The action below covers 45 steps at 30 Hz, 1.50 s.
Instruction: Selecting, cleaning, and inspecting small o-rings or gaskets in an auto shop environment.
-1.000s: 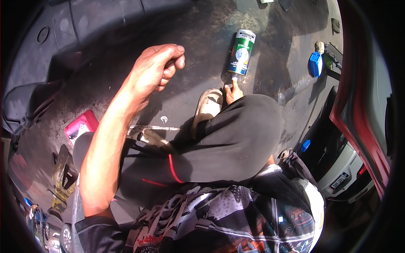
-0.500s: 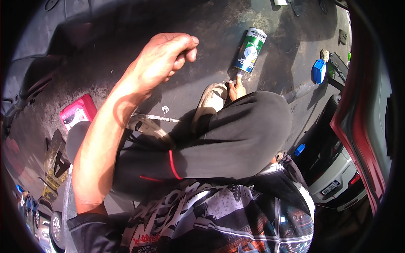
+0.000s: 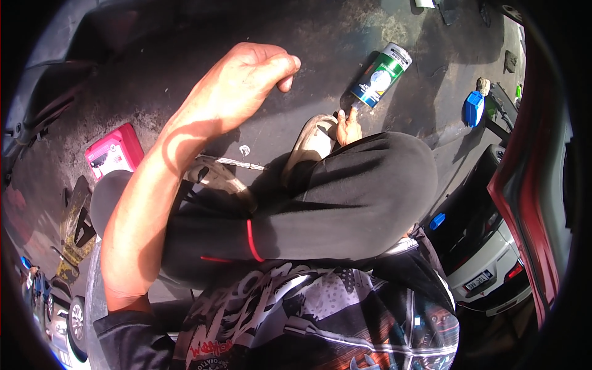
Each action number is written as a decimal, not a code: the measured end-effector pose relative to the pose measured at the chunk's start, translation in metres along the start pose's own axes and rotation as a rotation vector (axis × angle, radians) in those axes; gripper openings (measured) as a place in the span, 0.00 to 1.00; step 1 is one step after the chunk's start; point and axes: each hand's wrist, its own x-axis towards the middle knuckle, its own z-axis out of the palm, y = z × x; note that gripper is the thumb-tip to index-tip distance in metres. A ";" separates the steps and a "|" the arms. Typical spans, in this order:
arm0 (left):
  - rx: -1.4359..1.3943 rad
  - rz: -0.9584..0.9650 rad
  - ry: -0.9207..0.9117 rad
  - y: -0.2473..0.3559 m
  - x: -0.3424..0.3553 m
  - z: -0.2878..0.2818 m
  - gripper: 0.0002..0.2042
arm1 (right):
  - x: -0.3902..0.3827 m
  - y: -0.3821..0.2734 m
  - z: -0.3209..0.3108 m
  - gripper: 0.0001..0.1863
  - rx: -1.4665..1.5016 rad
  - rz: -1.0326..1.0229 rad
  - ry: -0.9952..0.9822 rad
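My left hand [image 3: 256,77] is raised above the dark ground, its fingers curled in. The palm side is hidden, so I cannot tell whether anything is inside it. Beyond my right knee, my right hand [image 3: 349,131] shows its index finger stretched out and its thumb apart, holding nothing visible. That fingertip reaches the near end of a green and blue can [image 3: 380,79] with a silver end band; whether it touches the can, I cannot tell. The can leans to the right, its printing upside down to me. My legs are folded, with a beige shoe [image 3: 312,139] beside the right hand.
A pink plastic jug [image 3: 116,153] lies left of my left forearm, with a yellow-stained metal jack-like piece [image 3: 75,231] below it. Blue objects [image 3: 474,110] rest at the right. Red bodywork [image 3: 521,203] borders the right side, and a white car [image 3: 490,271] stands past it.
The can has tilted further to the right at its far end. My left hand has moved slightly up and right, its fingers still curled. My right hand stays by the can.
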 end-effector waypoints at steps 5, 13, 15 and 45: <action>0.039 0.030 0.018 -0.006 -0.001 0.000 0.20 | -0.007 -0.018 -0.010 0.36 0.091 0.031 -0.116; 0.046 0.010 0.010 -0.003 0.004 0.000 0.20 | -0.004 -0.019 -0.017 0.34 0.049 0.099 -0.102; 0.042 0.003 0.017 -0.002 0.005 -0.001 0.19 | -0.007 -0.026 -0.019 0.30 0.003 0.098 -0.022; -1.192 0.066 -0.148 0.048 0.010 -0.011 0.15 | 0.046 -0.118 -0.270 0.25 0.002 0.024 -0.205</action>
